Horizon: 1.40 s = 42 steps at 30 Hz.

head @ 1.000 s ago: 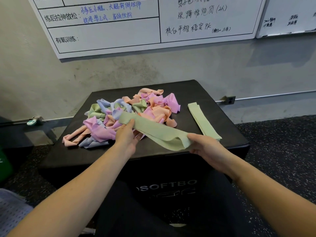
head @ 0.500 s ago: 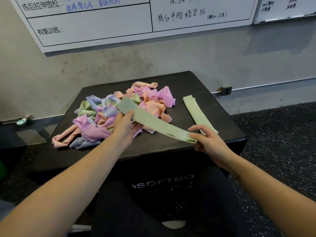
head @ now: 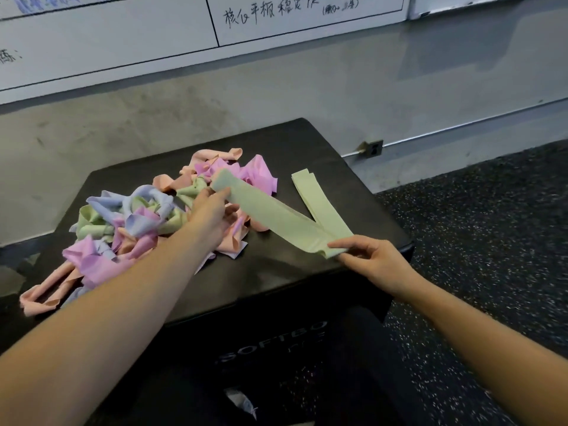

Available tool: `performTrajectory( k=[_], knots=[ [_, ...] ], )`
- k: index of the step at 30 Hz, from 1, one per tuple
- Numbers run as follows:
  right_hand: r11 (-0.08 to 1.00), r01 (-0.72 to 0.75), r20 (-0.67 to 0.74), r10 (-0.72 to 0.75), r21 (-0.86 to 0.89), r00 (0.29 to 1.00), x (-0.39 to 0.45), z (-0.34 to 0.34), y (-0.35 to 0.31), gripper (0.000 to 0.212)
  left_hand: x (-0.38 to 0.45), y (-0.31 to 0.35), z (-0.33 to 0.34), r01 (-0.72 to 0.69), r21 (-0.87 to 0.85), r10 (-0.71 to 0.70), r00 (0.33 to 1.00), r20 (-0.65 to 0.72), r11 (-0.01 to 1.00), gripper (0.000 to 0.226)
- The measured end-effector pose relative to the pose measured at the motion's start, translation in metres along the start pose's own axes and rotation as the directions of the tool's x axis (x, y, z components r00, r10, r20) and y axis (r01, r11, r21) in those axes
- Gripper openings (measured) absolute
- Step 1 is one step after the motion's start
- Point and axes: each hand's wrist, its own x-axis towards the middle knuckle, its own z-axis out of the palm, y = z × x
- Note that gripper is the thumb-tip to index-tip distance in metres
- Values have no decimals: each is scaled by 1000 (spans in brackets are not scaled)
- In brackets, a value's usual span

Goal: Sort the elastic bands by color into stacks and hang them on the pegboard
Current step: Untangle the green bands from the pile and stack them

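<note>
Green elastic band (head: 270, 215), frame centre above the black box (head: 307, 142): light, limp, likely stretchy, best held by its ends, as left hand (head: 212, 210) and right hand (head: 365, 256) each pinch one.

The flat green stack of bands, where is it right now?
In the head view, the flat green stack lies on the right side of the black box, right of the tangled pile, its near end under the held green band.
</note>
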Motion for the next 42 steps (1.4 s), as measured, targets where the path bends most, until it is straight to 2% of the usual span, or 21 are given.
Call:
performTrajectory(
  k=[3,5,10,14,18,22,26,28,31,36,39,42],
  knots=[
    [975,141,-38,-150,-174,988,4,-14,8,23,14,-1,27,12,31,-14,999,43,999,23],
    [952,188,-38,-202,-241,979,8,-23,13,20,25,-4,43,-22,105,14,997,72,994,29],
    [950,227,19,-229,-212,973,18,-40,21,26,56,-16,83,-55,218,34,995,97,974,32],
    [943,236,-84,-262,-235,961,32,-52,29,32,81,-25,116,-106,373,57,989,138,922,33],
    [894,305,-114,-358,-329,927,49,-70,36,16,103,-33,146,-171,466,105,981,164,868,31],
    [707,466,40,-529,-532,848,66,-78,45,19,116,-40,170,-214,505,140,973,182,836,30],
    [538,575,237,-570,-617,787,81,-66,61,15,130,-48,179,-289,591,183,955,233,753,36],
    [509,611,307,-559,-606,770,88,-59,68,12,137,-54,180,-305,620,207,952,227,723,36],
    [557,596,314,-522,-578,793,93,-59,81,9,146,-66,178,-298,651,211,954,211,698,35],
    [743,481,272,-396,-466,877,91,-64,99,18,156,-73,179,-289,636,233,957,172,715,33],
    [775,456,260,-377,-437,889,93,-64,100,19,164,-77,181,-295,669,246,954,171,682,33],
    [786,456,260,-377,-419,889,92,-64,99,20,172,-83,179,-262,730,195,965,178,631,44]
  ],
)
